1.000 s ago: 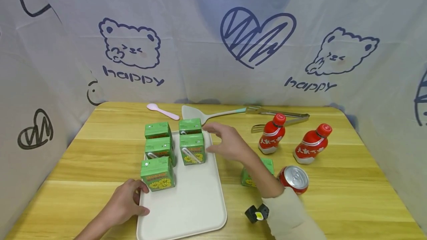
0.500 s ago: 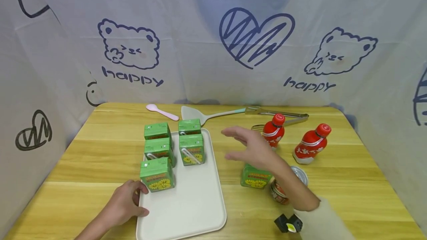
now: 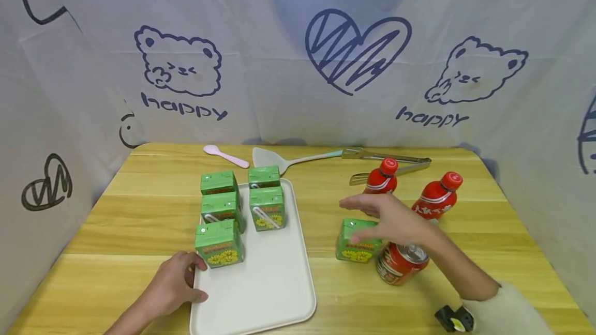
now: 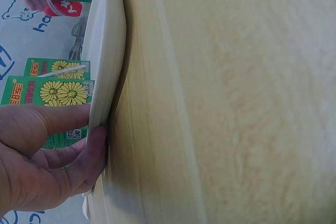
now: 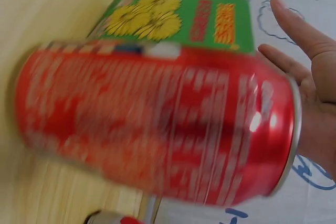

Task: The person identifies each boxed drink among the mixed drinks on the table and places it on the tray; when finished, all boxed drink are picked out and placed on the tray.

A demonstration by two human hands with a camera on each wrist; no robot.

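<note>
My left hand [image 3: 173, 284] pinches the left rim of a white tray [image 3: 274, 293]; the left wrist view has fingers on both sides of that rim [image 4: 102, 93]. Several green drink cartons stand in two columns on the tray, the nearest carton [image 3: 220, 244] beside my left fingers. Over a separate green carton [image 3: 356, 255] right of the tray hovers my right hand [image 3: 400, 218], fingers extended and thumb apart, holding nothing. A red can [image 3: 396, 268] stands just right of that carton, partly under the hand. It fills much of the right wrist view, blurred.
Two red bottles stand behind the right hand, the left bottle [image 3: 383, 177] partly hidden and the right bottle [image 3: 437, 198] farther over. Along the back lie a pink spoon [image 3: 225, 156], a spatula [image 3: 270, 159] and metal tongs [image 3: 388, 156]. A printed cloth [image 3: 261, 92] hangs behind the table.
My right hand has moved away from the tray's far cartons, rightward and nearer, to above the separate carton. My left hand and the tray have stayed put.
</note>
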